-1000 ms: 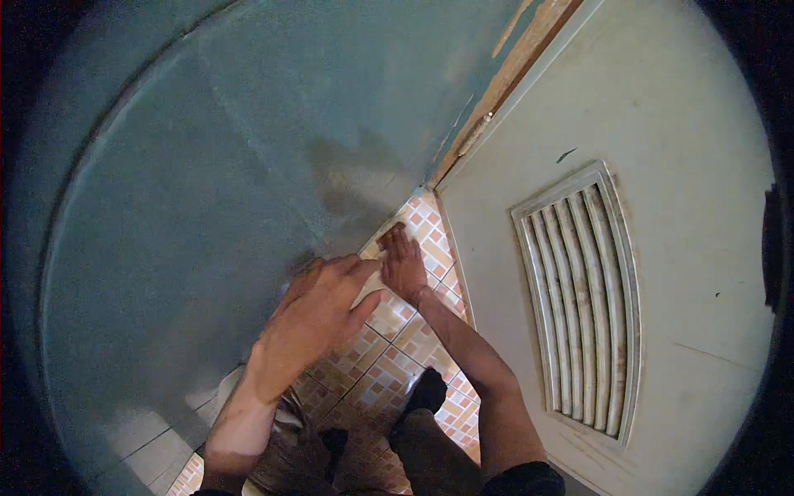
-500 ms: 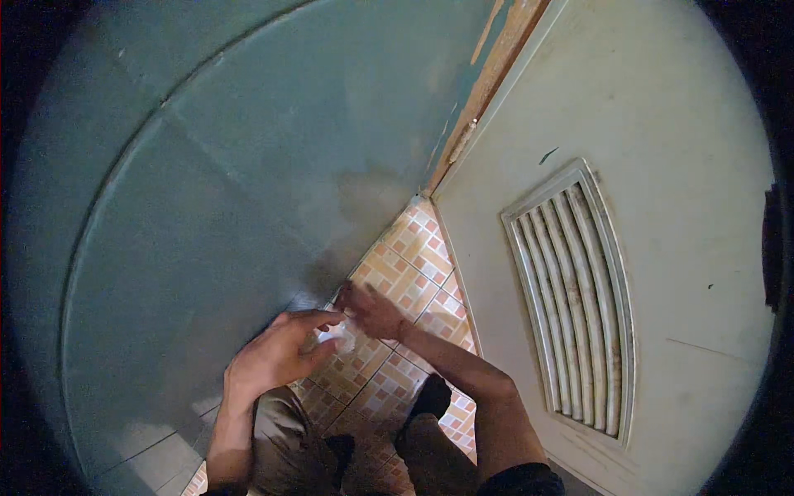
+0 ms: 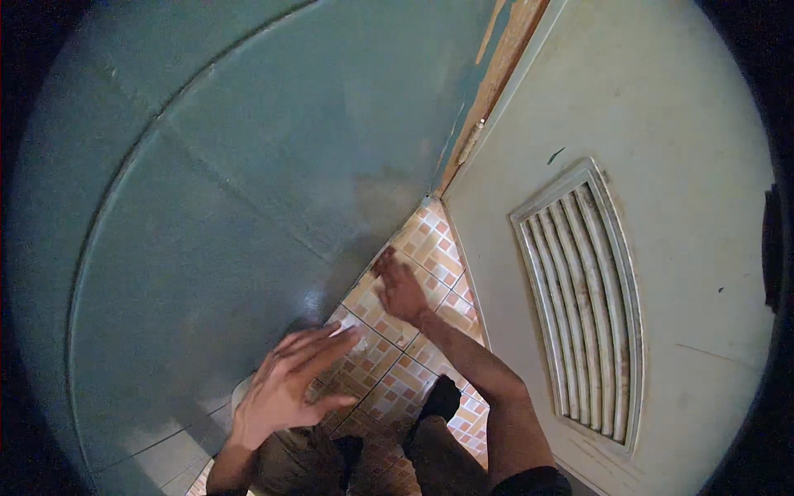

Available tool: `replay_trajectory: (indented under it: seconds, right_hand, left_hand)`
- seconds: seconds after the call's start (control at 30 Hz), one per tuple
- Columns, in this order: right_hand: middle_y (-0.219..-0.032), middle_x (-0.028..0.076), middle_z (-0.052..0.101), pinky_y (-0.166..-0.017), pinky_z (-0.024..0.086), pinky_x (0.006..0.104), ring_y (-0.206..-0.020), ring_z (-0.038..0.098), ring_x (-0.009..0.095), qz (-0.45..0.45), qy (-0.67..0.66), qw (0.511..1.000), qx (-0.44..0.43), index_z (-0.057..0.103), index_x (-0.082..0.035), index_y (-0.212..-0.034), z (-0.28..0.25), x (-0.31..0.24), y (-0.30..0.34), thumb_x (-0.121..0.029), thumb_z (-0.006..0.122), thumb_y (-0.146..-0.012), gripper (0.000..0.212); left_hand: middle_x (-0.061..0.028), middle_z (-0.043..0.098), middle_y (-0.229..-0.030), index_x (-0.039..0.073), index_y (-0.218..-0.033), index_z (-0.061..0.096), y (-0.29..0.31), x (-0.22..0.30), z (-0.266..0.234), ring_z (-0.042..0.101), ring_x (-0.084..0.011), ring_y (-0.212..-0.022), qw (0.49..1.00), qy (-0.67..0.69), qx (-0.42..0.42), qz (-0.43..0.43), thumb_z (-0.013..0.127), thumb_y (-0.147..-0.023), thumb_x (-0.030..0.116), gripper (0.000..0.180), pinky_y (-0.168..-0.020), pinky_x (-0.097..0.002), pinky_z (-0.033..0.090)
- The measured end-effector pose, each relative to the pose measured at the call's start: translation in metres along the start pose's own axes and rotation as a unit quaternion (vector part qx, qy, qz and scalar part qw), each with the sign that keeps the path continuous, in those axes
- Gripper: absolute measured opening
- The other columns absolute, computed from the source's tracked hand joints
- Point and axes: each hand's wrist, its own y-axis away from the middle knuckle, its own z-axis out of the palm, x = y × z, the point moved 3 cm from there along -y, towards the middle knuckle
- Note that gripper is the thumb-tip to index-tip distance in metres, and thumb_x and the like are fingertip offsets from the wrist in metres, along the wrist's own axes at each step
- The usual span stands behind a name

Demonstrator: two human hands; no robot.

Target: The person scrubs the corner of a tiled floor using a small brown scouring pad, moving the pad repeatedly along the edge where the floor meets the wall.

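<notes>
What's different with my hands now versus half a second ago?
The right hand has moved forward along the foot of the green wall, toward where it meets the door. The left hand has drawn slightly back toward the body, thumb and fingers spread wider. No grasp or release shows. Wall, door and tiled floor are unchanged.

The tiled floor (image 3: pixel 389 368) lies flat, patterned with small orange, tan and whitish blocks and crossed by dark joint lines; it narrows to a pointed corner. Along its left edge stands the blue-green wall (image 3: pixel 231 207), smooth and slightly shiny, marked by long seams, with a darker patch near the floor.
</notes>
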Motion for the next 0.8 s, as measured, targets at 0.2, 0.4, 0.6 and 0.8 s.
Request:
replay_trajectory:
  seconds: [0.2,0.4,0.6,0.8]
  right_hand:
    - [-0.161,0.022,0.025,-0.113,0.034,0.0528,-0.147,0.030,0.037,-0.117,-0.154,0.972,-0.131,0.030,-0.003,-0.153,0.036,-0.054,0.044,-0.026,0.058,-0.093,0.070]
    - [-0.149,0.020,0.045,-0.113,0.035,0.0526,-0.138,0.043,0.036,-0.153,-0.033,0.976,-0.149,0.053,-0.007,-0.137,0.043,-0.011,0.020,-0.019,0.056,-0.092,0.047]
    - [-0.143,0.023,0.043,-0.110,0.033,0.0538,-0.138,0.037,0.038,-0.082,-0.091,0.991,-0.051,0.054,-0.007,-0.128,-0.019,0.037,-0.021,-0.020,0.058,-0.090,0.040]
    - [-0.152,0.027,0.032,-0.114,0.029,0.0532,-0.145,0.027,0.039,0.059,0.068,0.996,0.019,0.037,0.004,-0.144,-0.016,0.034,-0.013,-0.025,0.060,-0.089,0.066]
  left_hand:
    - [-0.0164,0.063,-0.132,0.007,-0.132,0.063,0.024,-0.018,-0.007,0.058,-0.0337,-0.126,0.999,0.002,0.021,0.042,0.073,-0.073,0.061,0.080,-0.106,-0.0475,0.043]
    - [-0.0172,0.066,-0.128,0.005,-0.127,0.065,0.025,-0.025,-0.007,0.061,-0.0368,-0.120,0.999,0.018,0.044,0.002,0.076,-0.076,0.049,0.069,-0.105,-0.0457,0.045]
    - [-0.0178,0.065,-0.128,0.005,-0.130,0.063,0.022,-0.024,-0.006,0.061,-0.0374,-0.120,0.991,0.031,0.066,-0.113,0.074,-0.084,0.014,0.048,-0.102,-0.0407,0.048]
    - [-0.0177,0.056,-0.141,0.004,-0.138,0.055,0.009,-0.017,-0.012,0.054,-0.0352,-0.130,0.996,0.054,0.058,-0.051,0.071,-0.089,0.020,0.054,-0.109,-0.0440,0.042]
